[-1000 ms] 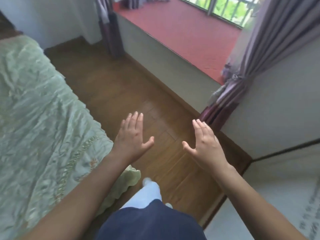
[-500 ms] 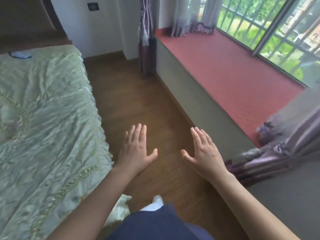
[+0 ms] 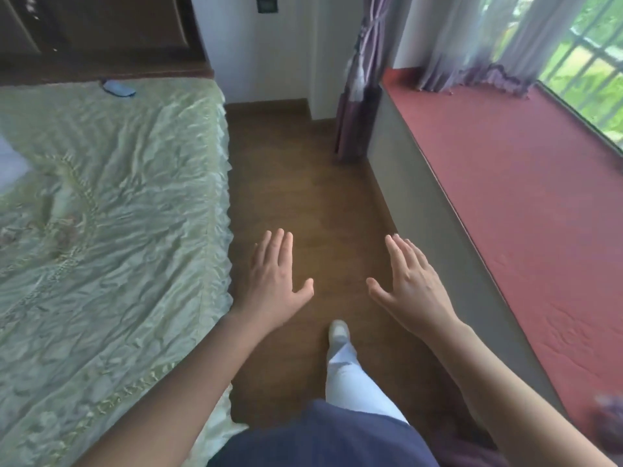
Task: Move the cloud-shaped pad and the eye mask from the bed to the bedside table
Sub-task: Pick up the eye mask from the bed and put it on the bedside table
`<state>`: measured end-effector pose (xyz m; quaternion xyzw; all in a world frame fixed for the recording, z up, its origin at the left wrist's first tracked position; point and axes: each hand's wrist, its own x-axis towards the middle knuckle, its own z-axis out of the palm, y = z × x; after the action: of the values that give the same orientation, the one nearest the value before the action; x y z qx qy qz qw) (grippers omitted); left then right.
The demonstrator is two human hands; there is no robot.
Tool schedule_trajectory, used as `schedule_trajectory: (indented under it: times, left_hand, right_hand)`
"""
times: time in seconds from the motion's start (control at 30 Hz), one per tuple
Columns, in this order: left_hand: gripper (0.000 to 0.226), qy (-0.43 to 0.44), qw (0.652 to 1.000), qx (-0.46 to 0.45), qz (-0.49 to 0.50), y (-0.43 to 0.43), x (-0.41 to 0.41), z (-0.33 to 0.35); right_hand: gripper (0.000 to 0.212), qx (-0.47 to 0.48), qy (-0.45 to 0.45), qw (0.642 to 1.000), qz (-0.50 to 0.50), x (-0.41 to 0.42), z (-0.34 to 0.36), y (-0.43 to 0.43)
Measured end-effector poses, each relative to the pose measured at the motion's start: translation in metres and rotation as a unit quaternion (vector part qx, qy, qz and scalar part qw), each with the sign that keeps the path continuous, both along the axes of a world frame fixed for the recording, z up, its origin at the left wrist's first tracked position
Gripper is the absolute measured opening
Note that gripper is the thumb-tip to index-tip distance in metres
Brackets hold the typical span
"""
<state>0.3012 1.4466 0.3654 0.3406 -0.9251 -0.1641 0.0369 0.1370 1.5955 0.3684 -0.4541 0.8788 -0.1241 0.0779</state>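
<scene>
A small blue item, likely the eye mask (image 3: 118, 88), lies at the far end of the bed (image 3: 111, 214) close to the dark wooden headboard (image 3: 101, 32). A white shape (image 3: 8, 156) shows at the bed's left edge; I cannot tell what it is. My left hand (image 3: 276, 281) and my right hand (image 3: 409, 288) hover palm-down over the wooden floor beside the bed, fingers spread, holding nothing. No bedside table is in view.
A strip of wooden floor (image 3: 313, 183) runs between the bed and a red window ledge (image 3: 526, 183) on the right. Purple curtains (image 3: 360, 79) hang at the ledge's far corner. My leg and white shoe (image 3: 338, 332) are stepping forward on the floor.
The view has swung left and up toward the head of the bed, bringing the headboard and the blue item into sight. Both hands stay open in front of me.
</scene>
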Motion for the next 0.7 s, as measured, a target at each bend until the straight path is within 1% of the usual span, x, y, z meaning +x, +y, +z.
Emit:
schedule_trajectory:
  times: [0.1,0.2,0.37,0.53,0.7]
  left_hand:
    - [0.082,0.020,0.999,-0.012,0.034,-0.042,-0.046,-0.001]
    - [0.082,0.014,0.998,-0.007,0.062,-0.077,-0.090,0.007]
    - [0.083,0.046,0.994,-0.009,0.102,-0.131,-0.151,0.021]
    - [0.082,0.053,0.989,-0.011,0.136,-0.176,-0.190,0.023]
    - [0.082,0.046,0.988,0.005,0.147,-0.230,-0.223,0.014]
  right_hand:
    - [0.079,-0.008,0.003,0.999,0.040,-0.055,-0.001,-0.052]
    - [0.079,-0.009,0.007,0.998,0.069,-0.107,0.008,-0.100]
    - [0.079,-0.012,0.005,0.992,0.125,-0.178,0.023,-0.171]
    - [0.078,-0.016,-0.015,0.991,0.132,-0.221,0.023,-0.226]
    - [0.078,-0.013,-0.024,0.990,0.136,-0.255,0.013,-0.284]
